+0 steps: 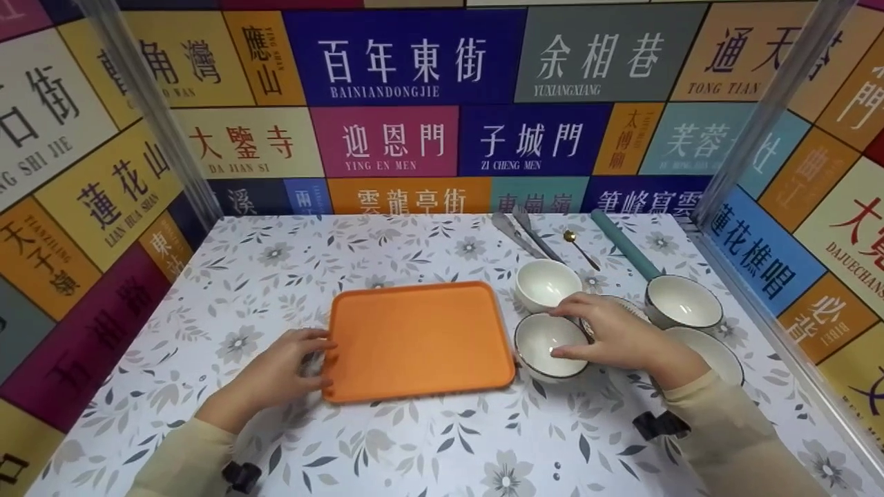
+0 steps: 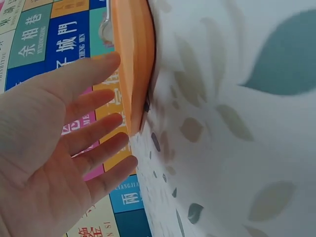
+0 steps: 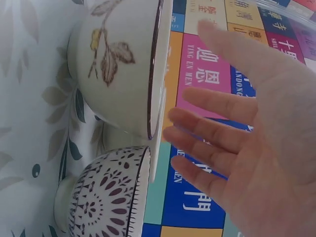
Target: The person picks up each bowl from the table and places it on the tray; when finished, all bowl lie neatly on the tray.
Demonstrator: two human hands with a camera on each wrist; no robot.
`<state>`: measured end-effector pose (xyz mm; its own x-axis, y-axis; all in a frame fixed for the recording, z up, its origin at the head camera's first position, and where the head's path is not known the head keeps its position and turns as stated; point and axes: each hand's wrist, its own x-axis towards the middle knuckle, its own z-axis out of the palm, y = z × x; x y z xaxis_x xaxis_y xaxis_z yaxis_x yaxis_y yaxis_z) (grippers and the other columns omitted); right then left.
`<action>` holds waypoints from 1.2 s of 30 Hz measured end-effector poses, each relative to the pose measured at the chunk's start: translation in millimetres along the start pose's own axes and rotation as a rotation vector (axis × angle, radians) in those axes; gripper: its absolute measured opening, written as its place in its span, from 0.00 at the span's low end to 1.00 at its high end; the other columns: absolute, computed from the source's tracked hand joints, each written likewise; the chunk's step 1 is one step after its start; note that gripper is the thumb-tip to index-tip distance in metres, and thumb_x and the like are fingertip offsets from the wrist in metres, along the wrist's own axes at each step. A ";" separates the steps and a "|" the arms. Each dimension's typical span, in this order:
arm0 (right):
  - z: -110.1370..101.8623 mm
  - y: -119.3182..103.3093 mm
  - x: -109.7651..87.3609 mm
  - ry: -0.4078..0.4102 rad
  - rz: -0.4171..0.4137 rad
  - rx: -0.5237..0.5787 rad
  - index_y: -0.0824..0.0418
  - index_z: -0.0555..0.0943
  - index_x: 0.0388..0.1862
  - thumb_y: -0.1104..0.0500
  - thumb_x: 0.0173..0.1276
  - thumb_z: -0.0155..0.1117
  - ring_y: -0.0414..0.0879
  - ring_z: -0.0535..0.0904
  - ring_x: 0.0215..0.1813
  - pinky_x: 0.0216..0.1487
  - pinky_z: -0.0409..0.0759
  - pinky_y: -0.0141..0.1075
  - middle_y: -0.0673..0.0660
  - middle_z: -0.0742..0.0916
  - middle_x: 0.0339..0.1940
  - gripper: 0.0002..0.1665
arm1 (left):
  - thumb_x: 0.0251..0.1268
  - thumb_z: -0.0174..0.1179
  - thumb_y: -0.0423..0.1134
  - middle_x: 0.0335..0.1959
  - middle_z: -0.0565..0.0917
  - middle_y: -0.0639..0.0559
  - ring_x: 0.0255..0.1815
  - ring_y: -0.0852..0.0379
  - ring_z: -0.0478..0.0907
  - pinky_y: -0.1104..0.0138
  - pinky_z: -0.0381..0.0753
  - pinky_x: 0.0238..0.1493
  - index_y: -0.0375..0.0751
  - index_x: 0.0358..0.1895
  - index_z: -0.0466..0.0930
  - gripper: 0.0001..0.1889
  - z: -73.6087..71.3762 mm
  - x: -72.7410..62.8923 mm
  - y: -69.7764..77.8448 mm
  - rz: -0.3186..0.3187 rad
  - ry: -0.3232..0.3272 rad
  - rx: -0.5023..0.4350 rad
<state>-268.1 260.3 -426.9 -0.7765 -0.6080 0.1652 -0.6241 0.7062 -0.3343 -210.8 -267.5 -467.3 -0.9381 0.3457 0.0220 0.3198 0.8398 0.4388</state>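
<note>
Bright signs [image 1: 404, 59] stood behind the flowery table [image 1: 407, 449]. From the right wrist I saw brown leaves [image 3: 111, 64] on the near bowl [image 1: 540, 345], which the head view hid. The right hand [image 1: 615, 331] bent over that bowl. The left hand [image 1: 280, 366] was at the left edge of the tray [image 1: 421, 345]. Both hands' fingers were apart.

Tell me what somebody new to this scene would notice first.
Probably the bright orange tray near the middle of the flower-patterned table, with the left hand at its left edge. Next would likely come the pale bowls clustered to the tray's right, with the right hand over them. Behind the table, colourful wall panels with large Chinese characters also catch the eye.
</note>
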 end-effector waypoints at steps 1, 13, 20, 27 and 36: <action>0.4 -0.8 -1.2 -0.010 0.006 -0.008 0.61 0.83 0.63 0.35 0.61 0.75 0.57 0.82 0.61 0.65 0.78 0.57 0.58 0.86 0.59 0.40 | 0.58 0.76 0.45 0.73 0.74 0.38 0.75 0.36 0.68 0.41 0.68 0.75 0.40 0.66 0.81 0.31 0.3 -1.4 0.0 0.008 -0.005 -0.002; 7.5 1.1 -7.0 -0.008 -0.022 -0.025 0.62 0.80 0.68 0.28 0.45 0.81 0.59 0.77 0.66 0.68 0.60 0.61 0.62 0.82 0.65 0.57 | 0.58 0.77 0.47 0.73 0.74 0.40 0.74 0.38 0.68 0.42 0.70 0.74 0.40 0.65 0.82 0.32 1.2 -7.2 2.1 0.015 -0.045 0.018; 9.7 5.2 -7.2 -0.012 -0.050 -0.036 0.63 0.78 0.68 0.29 0.38 0.84 0.57 0.76 0.65 0.67 0.59 0.59 0.60 0.82 0.64 0.63 | 0.57 0.77 0.48 0.73 0.74 0.41 0.75 0.38 0.68 0.43 0.70 0.74 0.39 0.65 0.82 0.33 0.2 -5.5 -3.2 0.020 -0.049 0.031; 11.8 6.4 -7.4 -0.016 -0.055 -0.051 0.65 0.75 0.71 0.28 0.37 0.84 0.57 0.75 0.65 0.64 0.62 0.56 0.59 0.81 0.63 0.67 | 0.55 0.78 0.51 0.71 0.77 0.44 0.74 0.40 0.70 0.43 0.71 0.73 0.42 0.63 0.84 0.32 0.8 -5.8 -8.4 0.035 -0.023 0.033; 18.7 12.1 -6.1 0.003 -0.026 0.025 0.62 0.76 0.71 0.30 0.33 0.86 0.58 0.74 0.63 0.65 0.73 0.61 0.59 0.80 0.63 0.67 | 0.48 0.80 0.56 0.66 0.82 0.50 0.70 0.44 0.73 0.43 0.73 0.72 0.47 0.58 0.86 0.33 0.1 -1.4 -11.6 0.014 0.021 0.068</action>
<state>-269.3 265.8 -449.3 -0.7602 -0.6251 0.1767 -0.6418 0.6807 -0.3532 -213.2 -277.7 -472.6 -0.9358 0.3494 0.0469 0.3406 0.8615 0.3766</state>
